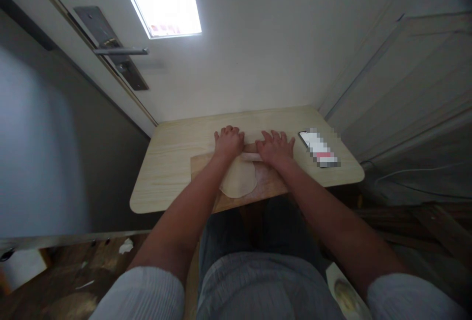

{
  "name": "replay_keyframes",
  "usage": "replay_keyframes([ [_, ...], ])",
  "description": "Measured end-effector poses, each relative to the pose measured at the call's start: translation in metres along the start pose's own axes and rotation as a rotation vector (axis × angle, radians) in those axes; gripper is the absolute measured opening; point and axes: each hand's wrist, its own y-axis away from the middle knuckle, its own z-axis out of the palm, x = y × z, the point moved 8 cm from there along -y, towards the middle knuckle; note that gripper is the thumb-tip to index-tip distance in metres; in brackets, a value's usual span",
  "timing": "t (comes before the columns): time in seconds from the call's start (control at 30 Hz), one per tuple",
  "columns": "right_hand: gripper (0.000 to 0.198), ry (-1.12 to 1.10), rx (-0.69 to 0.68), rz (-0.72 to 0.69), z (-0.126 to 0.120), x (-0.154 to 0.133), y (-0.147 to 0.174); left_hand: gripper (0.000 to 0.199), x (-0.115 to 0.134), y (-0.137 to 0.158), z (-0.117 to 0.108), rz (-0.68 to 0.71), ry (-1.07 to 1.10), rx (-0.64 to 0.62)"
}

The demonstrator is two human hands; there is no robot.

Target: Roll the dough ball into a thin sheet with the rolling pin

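Observation:
A flat, pale sheet of dough (239,178) lies on a wooden board (271,182) at the front of a small table. Across the dough's far edge runs a wooden rolling pin (251,148), its middle showing between my hands. My left hand (229,142) rests palm down over the pin's left part, fingers spread and pointing away from me. Over the right part lies my right hand (276,147), also palm down with fingers apart. Both palms hide the ends of the pin. A pale band below the pin's brown part may be dough; I cannot tell.
The light wood table (165,167) stands against a white door with a metal handle (121,51) and a bright window. A phone (319,149), partly blurred out, lies right of my right hand. Below on the right is a white container (344,290), partly hidden by my arm.

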Motion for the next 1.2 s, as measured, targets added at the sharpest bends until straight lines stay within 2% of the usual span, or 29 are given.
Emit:
replay_keyframes([
  [0.17,0.056,-0.011,0.026,-0.014,0.001,0.0,-0.007,0.043,0.0,-0.006,-0.003,-0.029,-0.008,0.032],
  [0.37,0.052,-0.034,0.101,-0.018,-0.005,-0.003,0.011,0.045,0.001,0.009,-0.008,-0.016,-0.014,0.01],
  [0.53,0.053,-0.018,0.114,-0.036,-0.007,-0.005,0.038,0.047,0.005,0.033,-0.012,0.011,0.005,0.003],
  [0.7,0.055,-0.007,0.173,-0.081,-0.012,-0.01,0.073,0.055,0.005,0.063,-0.015,-0.028,0.01,0.018],
  [1.03,0.058,0.007,0.219,-0.162,-0.01,-0.006,0.144,0.057,0.016,0.144,-0.024,0.009,-0.009,0.047],
  [1.2,0.06,0.004,0.217,-0.174,-0.009,-0.005,0.149,0.057,0.015,0.149,-0.023,-0.007,-0.004,0.036],
])
